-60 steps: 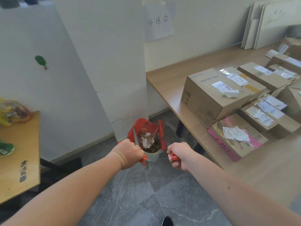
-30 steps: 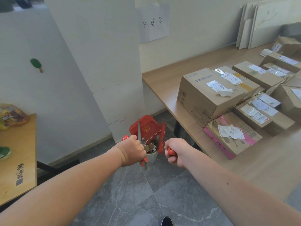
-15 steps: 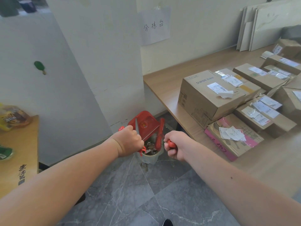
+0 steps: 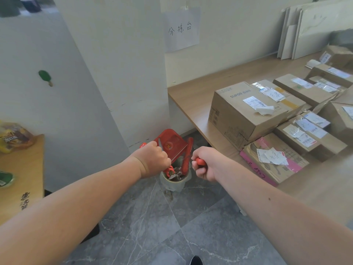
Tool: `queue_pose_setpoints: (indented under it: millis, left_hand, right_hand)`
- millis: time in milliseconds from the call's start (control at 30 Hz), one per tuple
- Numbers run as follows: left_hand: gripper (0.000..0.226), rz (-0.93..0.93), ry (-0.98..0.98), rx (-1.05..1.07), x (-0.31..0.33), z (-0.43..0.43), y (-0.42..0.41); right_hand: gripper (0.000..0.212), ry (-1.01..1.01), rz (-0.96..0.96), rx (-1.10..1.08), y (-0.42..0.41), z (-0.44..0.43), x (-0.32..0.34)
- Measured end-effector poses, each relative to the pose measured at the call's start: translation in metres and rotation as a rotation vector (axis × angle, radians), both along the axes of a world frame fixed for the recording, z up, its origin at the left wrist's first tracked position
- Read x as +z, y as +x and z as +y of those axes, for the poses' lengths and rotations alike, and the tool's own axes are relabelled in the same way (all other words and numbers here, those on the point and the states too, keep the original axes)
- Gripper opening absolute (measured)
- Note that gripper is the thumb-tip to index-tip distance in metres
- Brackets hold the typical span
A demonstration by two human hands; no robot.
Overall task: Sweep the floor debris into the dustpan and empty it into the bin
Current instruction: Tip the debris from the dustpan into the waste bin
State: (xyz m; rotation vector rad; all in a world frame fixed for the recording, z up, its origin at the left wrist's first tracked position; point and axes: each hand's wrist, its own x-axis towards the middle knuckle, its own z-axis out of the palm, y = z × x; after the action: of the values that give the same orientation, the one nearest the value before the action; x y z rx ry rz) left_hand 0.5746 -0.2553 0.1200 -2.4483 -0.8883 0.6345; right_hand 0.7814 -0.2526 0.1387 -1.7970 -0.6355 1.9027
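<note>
Grey tiled floor [image 4: 152, 226] below; left hand [image 4: 152, 159] clenched round tipped red dustpan [image 4: 170, 145] over bin [image 4: 174, 181], right hand [image 4: 205, 162] gripping red brush [image 4: 186, 157].

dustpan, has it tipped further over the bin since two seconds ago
Yes. The dustpan now stands steeper above the bin, and its debris has dropped in.

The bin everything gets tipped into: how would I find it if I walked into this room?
Find the long wooden table stacked with cardboard parcels, then look at the grey floor by its near corner, beside the white pillar. The bin is the small pale tub there, full of brown scraps, with a red dustpan tilted over it.
</note>
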Motion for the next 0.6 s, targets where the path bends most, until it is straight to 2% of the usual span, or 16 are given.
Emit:
queue_pose_setpoints:
  millis: [167,400,600]
  left_hand:
    - [0.012,-0.092,0.014,0.075,-0.001,0.001,0.005]
    - [0.028,-0.175,-0.014,0.249,0.019,0.008,0.018]
    - [0.029,-0.305,-0.001,0.418,0.033,0.018,0.017]
  right_hand:
    - [0.012,-0.015,-0.042,0.084,-0.002,0.004,0.002]
    - [0.011,-0.006,-0.031,0.191,-0.009,0.009,0.008]
    - [0.018,0.011,-0.081,0.443,-0.017,0.019,0.026]
